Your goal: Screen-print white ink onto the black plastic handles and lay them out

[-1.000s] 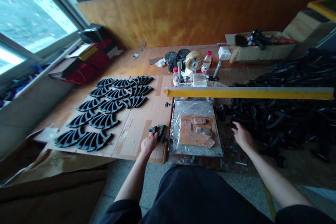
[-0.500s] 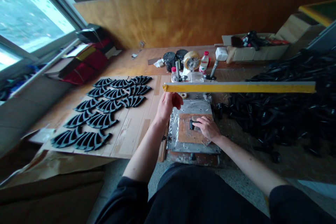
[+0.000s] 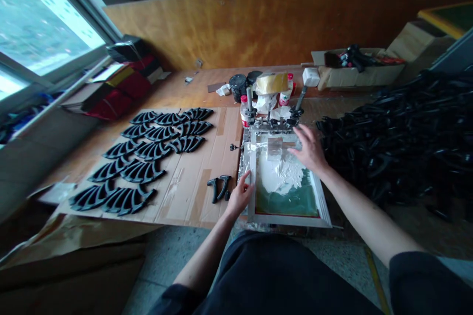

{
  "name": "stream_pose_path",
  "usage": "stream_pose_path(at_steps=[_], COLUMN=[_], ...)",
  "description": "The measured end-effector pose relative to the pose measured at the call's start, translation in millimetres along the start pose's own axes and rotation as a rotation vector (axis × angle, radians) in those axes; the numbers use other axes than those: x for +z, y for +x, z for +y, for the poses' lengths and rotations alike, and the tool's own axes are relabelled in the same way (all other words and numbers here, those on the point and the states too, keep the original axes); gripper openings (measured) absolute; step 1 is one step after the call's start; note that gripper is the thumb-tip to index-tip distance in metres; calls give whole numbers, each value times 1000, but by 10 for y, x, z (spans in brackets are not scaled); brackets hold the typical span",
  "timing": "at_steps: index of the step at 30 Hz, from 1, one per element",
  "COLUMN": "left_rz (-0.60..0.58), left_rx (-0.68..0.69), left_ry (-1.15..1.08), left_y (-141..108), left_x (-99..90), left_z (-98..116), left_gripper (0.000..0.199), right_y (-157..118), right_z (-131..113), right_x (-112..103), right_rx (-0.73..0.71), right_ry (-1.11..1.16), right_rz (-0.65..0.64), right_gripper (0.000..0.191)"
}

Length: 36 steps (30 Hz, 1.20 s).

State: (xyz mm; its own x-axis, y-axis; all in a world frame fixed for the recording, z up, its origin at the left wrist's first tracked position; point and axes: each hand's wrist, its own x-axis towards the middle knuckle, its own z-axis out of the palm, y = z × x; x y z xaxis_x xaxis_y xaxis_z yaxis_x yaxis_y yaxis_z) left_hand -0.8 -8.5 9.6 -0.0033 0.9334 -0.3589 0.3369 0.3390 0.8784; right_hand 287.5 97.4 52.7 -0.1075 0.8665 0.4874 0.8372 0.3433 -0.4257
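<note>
A screen-printing frame [image 3: 325,202] lies lowered, its green mesh partly covered with white ink [image 3: 283,177]. On the mesh near the far end stands an ink-smeared squeegee [image 3: 274,149]. My right hand [image 3: 312,150] hovers by the squeegee's right side, thumb and fingers apart, holding nothing that I can see. My left hand [image 3: 240,197] is beside the frame's left edge with its fingers stretched out; whether it touches the frame I cannot tell. Just left of it, a few black handle-like parts [image 3: 219,188] lie on the cardboard. The base under the frame is mostly hidden.
Rows of black curved parts [image 3: 142,170] cover the cardboard sheet [image 3: 181,197] on the left. A large heap of black parts [image 3: 399,152] fills the right. Behind the frame stand clamp posts, a tape roll [image 3: 271,83], bottles and dark cans [image 3: 237,87]. An open carton [image 3: 358,76] sits farther back.
The frame has swung down from edge-on to flat. My right hand has left a small black part on the base and moved up beside the squeegee. My left hand has moved down; black parts show near it.
</note>
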Motion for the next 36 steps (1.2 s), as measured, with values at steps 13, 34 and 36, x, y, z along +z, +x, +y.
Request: stream_pose_path(at_steps=[13,34,36], left_rz=[-2,-85,-44], left_rx=[56,64,92], left_ry=[155,-267,-357], left_y=[117,-123,-143], left_x=[28,-200,-235], left_z=[-191,425,680], left_gripper=[57,63,58], right_y=[-620,374,407], right_z=[-469,-105,252], right_x=[13,-154,-322], right_rx=[-472,61,181], right_ry=[146,68,62], right_rz=[-625,-116,51], right_gripper=[29,51,41])
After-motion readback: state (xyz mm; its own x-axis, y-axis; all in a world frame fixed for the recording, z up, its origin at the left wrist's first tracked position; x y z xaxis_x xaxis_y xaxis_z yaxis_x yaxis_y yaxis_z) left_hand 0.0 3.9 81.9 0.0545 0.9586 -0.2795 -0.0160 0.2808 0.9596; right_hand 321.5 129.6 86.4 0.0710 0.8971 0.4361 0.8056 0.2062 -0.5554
